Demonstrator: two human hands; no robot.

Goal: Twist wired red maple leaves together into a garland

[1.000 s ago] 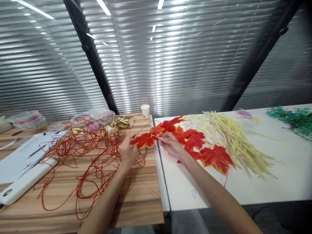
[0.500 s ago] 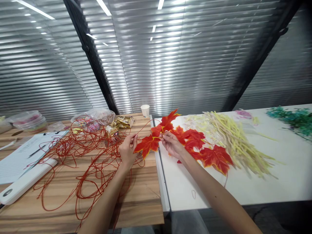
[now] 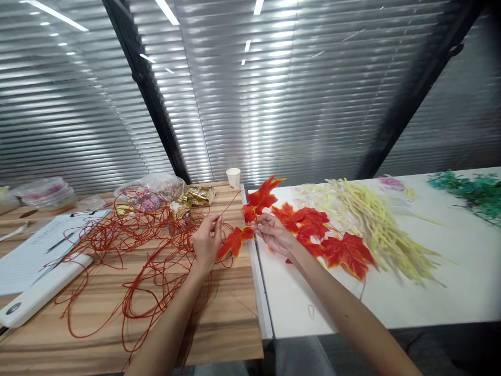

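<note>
Pinched in my left hand (image 3: pixel 207 241) is a strand of red cord (image 3: pixel 230 202), which arcs up and over toward the leaves. My right hand (image 3: pixel 274 232) is closed on the stem of a red artificial maple leaf (image 3: pixel 263 197) with yellow edges. Another maple leaf (image 3: pixel 235 242) hangs between the two hands. More red maple leaves (image 3: pixel 347 255) lie on the white table beyond my right wrist. To the left, a large loose tangle of red cord (image 3: pixel 144 292) spreads over the wooden table. The exact pinch point of the right fingertips is partly hidden.
A paper cup (image 3: pixel 233 178) stands at the back. Gold packets (image 3: pixel 200 196), plastic bags (image 3: pixel 162 185), a clipboard (image 3: pixel 43 245) and a long white device (image 3: pixel 47 290) are on the wooden table (image 3: pixel 230 334). Yellow strips (image 3: pixel 383 235) and green foliage (image 3: pixel 473 193) lie on the white table (image 3: pixel 422 308).
My right hand has shifted slightly left with the leaf stem. The leaves it holds have turned and moved a little, while my left hand stays almost still on the cord.
</note>
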